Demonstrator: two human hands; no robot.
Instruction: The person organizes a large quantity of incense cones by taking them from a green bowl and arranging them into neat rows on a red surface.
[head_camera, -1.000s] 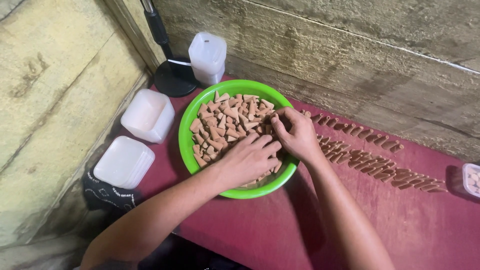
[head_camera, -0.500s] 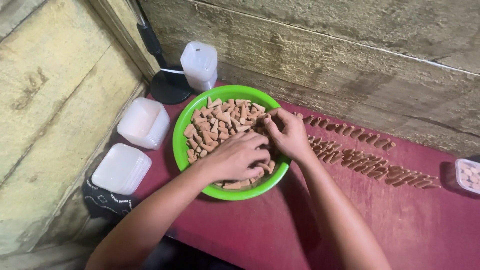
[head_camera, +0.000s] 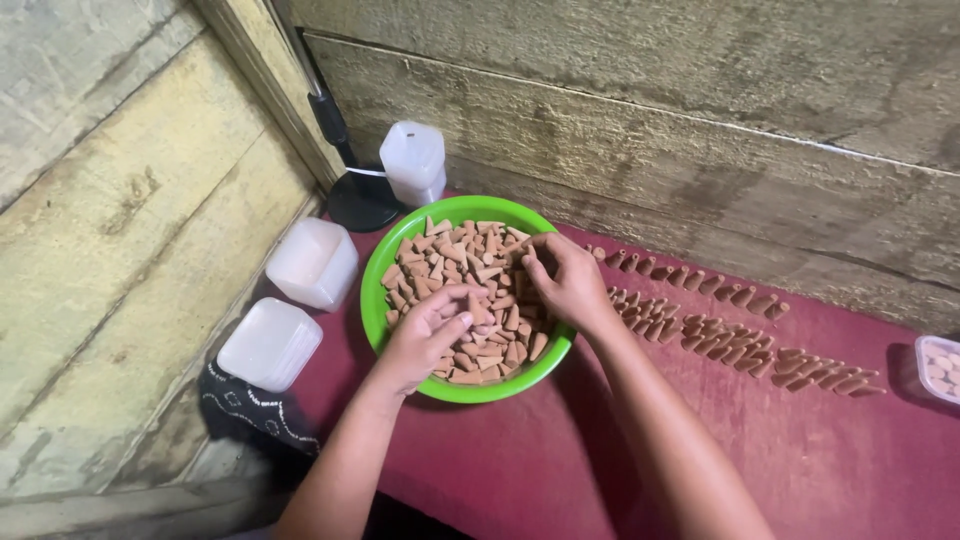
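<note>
A: Rough, weathered wooden planks (head_camera: 700, 120) back a dark red cloth surface (head_camera: 560, 460). What sits on it?

B: A round, glossy green plastic bowl (head_camera: 395, 255) at centre, heaped with small tan cones (head_camera: 440, 260), matte and chalky, tips pointing every way.

A: The hands?

B: Left hand (head_camera: 428, 335) pinches one cone (head_camera: 475, 308), tip up and slightly tilted. Right hand (head_camera: 565, 280) is curled among the cones at the bowl's right; I cannot tell if it grips any.

A: Elsewhere?

B: Rows of cones (head_camera: 730, 330) lie to the right; three frosted lidded tubs (head_camera: 312, 262) at left.

Cones (head_camera: 470, 265) fill the bowl (head_camera: 400, 246); more cones (head_camera: 740, 335) lie in rows to its right.
</note>
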